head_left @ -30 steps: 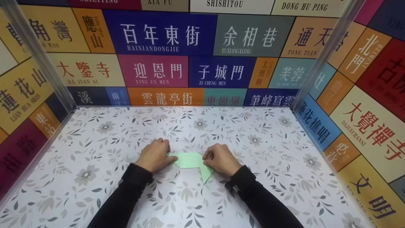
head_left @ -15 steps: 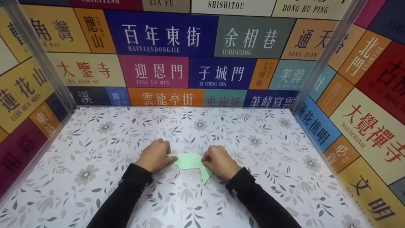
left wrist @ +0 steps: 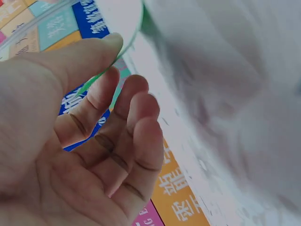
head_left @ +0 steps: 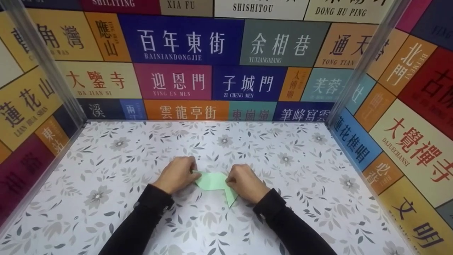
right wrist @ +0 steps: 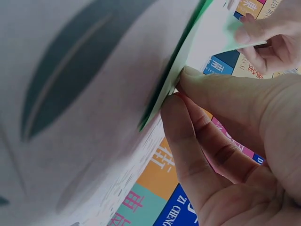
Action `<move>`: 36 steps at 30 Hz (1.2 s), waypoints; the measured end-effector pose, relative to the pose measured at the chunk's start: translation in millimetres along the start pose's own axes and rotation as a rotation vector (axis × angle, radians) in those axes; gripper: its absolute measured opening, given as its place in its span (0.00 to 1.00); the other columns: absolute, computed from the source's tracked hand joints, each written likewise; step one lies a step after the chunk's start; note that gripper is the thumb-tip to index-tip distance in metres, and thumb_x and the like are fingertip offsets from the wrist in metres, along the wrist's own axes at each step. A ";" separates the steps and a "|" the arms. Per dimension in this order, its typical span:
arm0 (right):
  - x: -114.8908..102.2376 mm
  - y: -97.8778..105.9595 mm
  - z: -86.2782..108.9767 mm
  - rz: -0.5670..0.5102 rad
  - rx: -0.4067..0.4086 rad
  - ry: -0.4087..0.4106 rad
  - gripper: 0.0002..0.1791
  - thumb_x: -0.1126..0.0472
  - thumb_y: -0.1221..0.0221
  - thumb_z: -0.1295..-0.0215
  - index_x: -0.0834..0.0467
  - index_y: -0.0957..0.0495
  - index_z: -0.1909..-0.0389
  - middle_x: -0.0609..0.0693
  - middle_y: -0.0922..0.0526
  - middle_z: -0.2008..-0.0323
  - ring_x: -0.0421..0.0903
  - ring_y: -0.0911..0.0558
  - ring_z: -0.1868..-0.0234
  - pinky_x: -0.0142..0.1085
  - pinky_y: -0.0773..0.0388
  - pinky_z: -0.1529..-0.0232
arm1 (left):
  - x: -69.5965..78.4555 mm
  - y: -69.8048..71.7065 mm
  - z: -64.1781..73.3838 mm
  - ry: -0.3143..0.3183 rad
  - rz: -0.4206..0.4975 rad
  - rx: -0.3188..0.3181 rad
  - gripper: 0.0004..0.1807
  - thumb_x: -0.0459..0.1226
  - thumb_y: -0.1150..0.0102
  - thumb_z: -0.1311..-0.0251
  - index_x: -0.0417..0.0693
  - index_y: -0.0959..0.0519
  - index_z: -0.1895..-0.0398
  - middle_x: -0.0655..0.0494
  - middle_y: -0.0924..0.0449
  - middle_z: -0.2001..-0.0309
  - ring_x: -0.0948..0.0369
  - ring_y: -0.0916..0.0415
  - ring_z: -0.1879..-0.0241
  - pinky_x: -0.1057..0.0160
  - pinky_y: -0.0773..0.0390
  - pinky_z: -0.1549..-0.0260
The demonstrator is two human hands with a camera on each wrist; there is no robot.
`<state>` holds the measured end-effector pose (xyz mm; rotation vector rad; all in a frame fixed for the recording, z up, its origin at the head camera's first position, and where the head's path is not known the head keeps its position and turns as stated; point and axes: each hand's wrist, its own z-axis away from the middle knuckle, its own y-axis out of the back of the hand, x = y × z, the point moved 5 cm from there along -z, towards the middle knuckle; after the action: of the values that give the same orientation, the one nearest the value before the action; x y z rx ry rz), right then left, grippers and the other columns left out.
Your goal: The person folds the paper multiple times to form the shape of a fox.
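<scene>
A folded piece of light green paper lies on the table between both hands, with one pointed flap hanging toward the person at its right end. My left hand pinches the paper's left end between thumb and index finger; the left wrist view shows that thumb over the green edge, the other fingers curled loosely below. At the right end my right hand pinches the paper near the flap. In the right wrist view its thumb and index finger meet at the thin paper edge.
White tabletop with a grey leaf and flower print lies under the hands. Walls of colourful panels with Chinese characters enclose the back and sides. Clear plastic corner strips join the panels.
My left hand has shifted slightly right and changed its hold at the paper's left end, its thumb drawn closer to the fingers. The right hand stays nearly still, pinching its end.
</scene>
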<state>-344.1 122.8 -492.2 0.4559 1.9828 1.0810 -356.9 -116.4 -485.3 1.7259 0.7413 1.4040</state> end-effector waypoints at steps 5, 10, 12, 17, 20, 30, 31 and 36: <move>0.7 0.4 -0.4 0.005 -0.006 -0.015 0.08 0.76 0.23 0.36 0.62 0.03 0.60 0.56 0.05 0.64 0.55 0.06 0.59 0.46 0.05 0.52 | 13.6 2.7 2.4 -0.055 -0.001 0.010 0.06 0.35 0.22 0.27 0.48 0.13 0.62 0.53 0.09 0.64 0.58 0.18 0.67 0.56 0.13 0.62; 1.0 -0.9 -1.1 0.013 -0.008 -0.005 0.07 0.75 0.22 0.37 0.62 0.03 0.61 0.56 0.06 0.65 0.54 0.07 0.60 0.45 0.06 0.53 | 24.5 1.9 5.8 -0.101 0.004 0.018 0.06 0.34 0.24 0.25 0.47 0.13 0.62 0.51 0.07 0.64 0.58 0.15 0.68 0.54 0.09 0.62; 1.1 -1.4 -1.5 0.019 -0.011 0.001 0.06 0.74 0.22 0.37 0.62 0.03 0.62 0.56 0.06 0.65 0.54 0.07 0.61 0.45 0.06 0.54 | 28.2 0.5 7.2 -0.113 0.014 0.013 0.05 0.35 0.25 0.24 0.48 0.13 0.61 0.51 0.06 0.62 0.58 0.13 0.66 0.55 0.08 0.61; 0.6 -2.0 -2.1 0.043 -0.004 0.042 0.06 0.74 0.22 0.39 0.62 0.03 0.64 0.55 0.07 0.68 0.54 0.08 0.64 0.44 0.07 0.57 | 37.5 -1.7 11.3 -0.169 0.062 0.004 0.04 0.33 0.26 0.25 0.46 0.12 0.60 0.45 0.03 0.57 0.52 0.04 0.58 0.53 0.03 0.54; 1.2 -1.8 -1.9 0.049 0.001 0.056 0.06 0.74 0.22 0.39 0.62 0.03 0.64 0.56 0.08 0.68 0.54 0.08 0.64 0.44 0.08 0.58 | 42.0 -2.4 13.6 -0.207 0.093 -0.008 0.04 0.32 0.26 0.25 0.45 0.13 0.61 0.43 0.02 0.56 0.49 0.02 0.54 0.51 0.02 0.51; 0.0 1.2 -1.4 0.048 -0.001 0.039 0.07 0.74 0.22 0.40 0.60 0.03 0.65 0.54 0.08 0.69 0.52 0.09 0.65 0.42 0.09 0.60 | 50.5 -11.9 19.3 -0.314 0.149 -0.125 0.06 0.33 0.27 0.25 0.50 0.14 0.62 0.51 0.02 0.56 0.53 0.04 0.53 0.49 0.04 0.45; -0.4 1.2 -1.5 0.047 0.002 0.043 0.07 0.75 0.22 0.40 0.60 0.03 0.66 0.54 0.09 0.70 0.52 0.10 0.66 0.42 0.09 0.60 | 51.4 -13.2 20.3 -0.332 0.147 -0.129 0.06 0.33 0.27 0.25 0.51 0.14 0.62 0.52 0.02 0.57 0.57 0.05 0.57 0.53 0.05 0.48; -0.6 1.1 -2.3 0.053 0.006 0.049 0.09 0.76 0.23 0.42 0.60 0.03 0.67 0.52 0.09 0.70 0.50 0.10 0.67 0.40 0.11 0.61 | 58.1 -19.7 23.9 -0.416 0.119 -0.139 0.07 0.33 0.25 0.26 0.51 0.15 0.62 0.54 0.05 0.62 0.68 0.25 0.72 0.66 0.21 0.67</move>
<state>-345.6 121.8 -490.2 0.4925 2.0276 1.1290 -320.1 -63.0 -473.8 1.8899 0.3106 1.0881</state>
